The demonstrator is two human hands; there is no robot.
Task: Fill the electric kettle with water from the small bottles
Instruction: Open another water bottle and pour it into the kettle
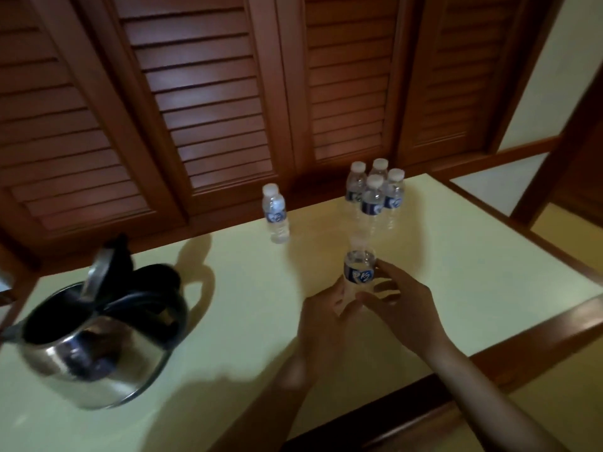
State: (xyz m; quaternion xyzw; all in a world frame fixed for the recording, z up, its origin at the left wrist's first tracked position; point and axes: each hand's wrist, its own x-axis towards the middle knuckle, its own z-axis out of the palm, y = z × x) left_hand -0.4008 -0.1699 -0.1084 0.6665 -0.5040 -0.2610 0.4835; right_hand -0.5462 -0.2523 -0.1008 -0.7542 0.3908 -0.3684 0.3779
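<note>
Left hand (323, 318) and right hand (403, 305) both grip one bottle (359, 272) mid-frame; next, I'd guess, uncap it, then pour into the open kettle (98, 337) lower left.

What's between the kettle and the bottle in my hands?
Between the kettle and the held bottle, the head view shows only bare table. The lone bottle stands farther back, off that stretch.

Before you, the pale yellow tabletop (248, 305) bears the open-lidded kettle (98, 347) at left, a lone bottle (276, 213) at the back, and four clustered bottles (375, 194) to its right.
</note>
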